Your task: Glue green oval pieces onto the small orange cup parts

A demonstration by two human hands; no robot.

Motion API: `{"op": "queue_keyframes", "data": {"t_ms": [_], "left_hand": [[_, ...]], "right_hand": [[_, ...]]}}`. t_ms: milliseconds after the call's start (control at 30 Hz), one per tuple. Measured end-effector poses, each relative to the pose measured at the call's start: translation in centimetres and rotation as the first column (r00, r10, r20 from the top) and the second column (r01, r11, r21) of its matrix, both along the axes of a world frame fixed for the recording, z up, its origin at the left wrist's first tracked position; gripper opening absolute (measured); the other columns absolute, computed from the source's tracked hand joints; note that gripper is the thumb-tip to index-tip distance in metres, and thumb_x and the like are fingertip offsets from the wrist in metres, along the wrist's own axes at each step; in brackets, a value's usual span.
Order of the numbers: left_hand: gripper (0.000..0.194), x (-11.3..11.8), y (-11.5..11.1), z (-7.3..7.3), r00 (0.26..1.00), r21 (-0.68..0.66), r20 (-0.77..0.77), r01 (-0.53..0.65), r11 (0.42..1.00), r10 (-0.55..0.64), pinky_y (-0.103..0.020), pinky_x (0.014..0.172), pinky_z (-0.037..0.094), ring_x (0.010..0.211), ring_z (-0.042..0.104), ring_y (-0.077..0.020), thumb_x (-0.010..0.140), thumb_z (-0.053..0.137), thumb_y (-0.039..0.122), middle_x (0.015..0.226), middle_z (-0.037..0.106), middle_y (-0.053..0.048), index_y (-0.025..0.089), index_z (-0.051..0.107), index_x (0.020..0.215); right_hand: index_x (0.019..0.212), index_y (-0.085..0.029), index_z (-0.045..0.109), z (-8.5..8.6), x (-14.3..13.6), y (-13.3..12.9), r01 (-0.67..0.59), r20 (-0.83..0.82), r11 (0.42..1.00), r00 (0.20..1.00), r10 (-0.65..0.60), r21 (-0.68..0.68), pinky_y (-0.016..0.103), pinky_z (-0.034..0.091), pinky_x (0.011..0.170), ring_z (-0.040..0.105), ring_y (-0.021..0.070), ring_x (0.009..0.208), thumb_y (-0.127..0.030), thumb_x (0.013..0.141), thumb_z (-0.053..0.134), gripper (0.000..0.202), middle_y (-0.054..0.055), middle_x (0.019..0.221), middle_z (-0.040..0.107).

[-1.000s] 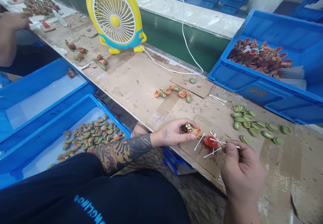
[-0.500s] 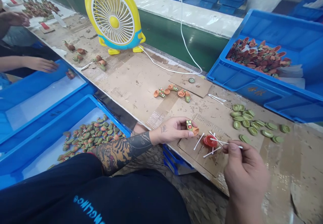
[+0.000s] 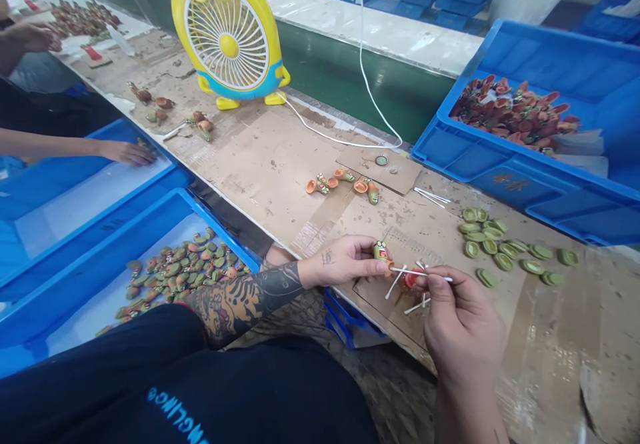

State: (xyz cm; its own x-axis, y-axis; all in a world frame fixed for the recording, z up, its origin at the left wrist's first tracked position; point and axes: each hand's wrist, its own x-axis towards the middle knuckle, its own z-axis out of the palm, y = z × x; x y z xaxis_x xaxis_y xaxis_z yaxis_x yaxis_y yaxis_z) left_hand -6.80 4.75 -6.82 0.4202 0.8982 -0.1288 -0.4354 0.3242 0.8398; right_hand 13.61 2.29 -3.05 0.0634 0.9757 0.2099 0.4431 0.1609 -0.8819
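Between the thumb and fingers of my left hand (image 3: 353, 261) is a small green and orange figurine (image 3: 381, 251) with big eyes and a red mouth. My right hand (image 3: 463, 317) pinches a cotton swab (image 3: 421, 273), whose far tip is at the figurine's orange lower part; whether it touches I cannot tell. Below the swab, a small red pot (image 3: 411, 280) is partly hidden by my right fingers. Loose cotton swabs (image 3: 395, 283) lie around the pot on the cardboard. Farther back stand several painted figurines (image 3: 344, 175), near a bottle cap (image 3: 381, 160).
Green oval pieces (image 3: 506, 247) lie at the right, before a blue crate (image 3: 530, 184) of brownish parts. A yellow fan (image 3: 229, 46) stands at the back, its white cord (image 3: 345, 143) crossing the table. Left are a bin of figurines (image 3: 200, 197) and a co-worker's hand (image 3: 127, 153).
My right hand has moved left, bringing the swab from the red pot to the figurine. My left hand barely shifts. The co-worker's hand at the left has moved right and down into a bin.
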Motion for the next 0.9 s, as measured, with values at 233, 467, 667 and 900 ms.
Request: {"op": "queue_keyframes", "data": {"t_ms": [233, 467, 667, 900], "left_hand": [[0.058, -0.1, 0.1, 0.2, 0.999, -0.021, -0.035, 0.014, 1.000, -0.014, -0.023, 0.053, 0.048, 0.059, 0.062, -0.0101, 0.069, 0.091, 0.063, 0.075, 0.071, -0.001, 0.012, 0.069, 0.086], [0.057, -0.1, 0.0, 1.1, 0.999, -0.013, -0.047, -0.019, 1.000, 0.019, -0.021, 0.052, 0.049, 0.057, 0.060, -0.0087, 0.069, 0.092, 0.063, 0.069, 0.067, 0.001, 0.013, 0.067, 0.083], [0.059, 0.0, 0.1, 0.9, 0.998, 0.001, -0.058, -0.024, 1.000, 0.024, -0.022, 0.053, 0.048, 0.054, 0.058, -0.0092, 0.068, 0.091, 0.064, 0.065, 0.066, 0.002, 0.013, 0.066, 0.082], [0.058, -0.2, 0.1, 0.7, 0.996, 0.022, -0.077, -0.041, 0.999, 0.042, -0.024, 0.055, 0.048, 0.055, 0.058, -0.0101, 0.070, 0.091, 0.063, 0.065, 0.066, 0.002, 0.013, 0.066, 0.085]], "right_hand": [[0.097, -0.021, 0.076, -0.1, 0.0, -0.3, -0.052, -0.011, 0.996, 0.999, 0.053, 0.074, 0.031, 0.056, 0.077, 0.073, 0.0194, 0.080, -0.043, 0.101, 0.068, 0.024, 0.004, 0.084, 0.077], [0.097, -0.019, 0.074, -0.9, 2.3, -0.6, 0.157, -0.005, 0.986, 0.988, -0.157, 0.057, 0.034, 0.052, 0.078, 0.068, 0.0208, 0.078, -0.050, 0.098, 0.068, 0.031, 0.004, 0.084, 0.073], [0.111, -0.022, 0.075, -1.8, 5.8, 1.1, 0.095, 0.309, 0.991, 0.949, -0.062, -0.093, 0.040, 0.052, 0.086, 0.069, 0.0284, 0.095, -0.063, 0.095, 0.054, 0.049, 0.009, 0.103, 0.075], [0.112, -0.013, 0.080, -2.7, 9.7, 6.5, 0.309, 0.502, 0.948, 0.834, -0.228, -0.082, 0.061, 0.045, 0.093, 0.061, 0.0418, 0.098, -0.051, 0.077, 0.064, 0.054, 0.020, 0.098, 0.067]]}}
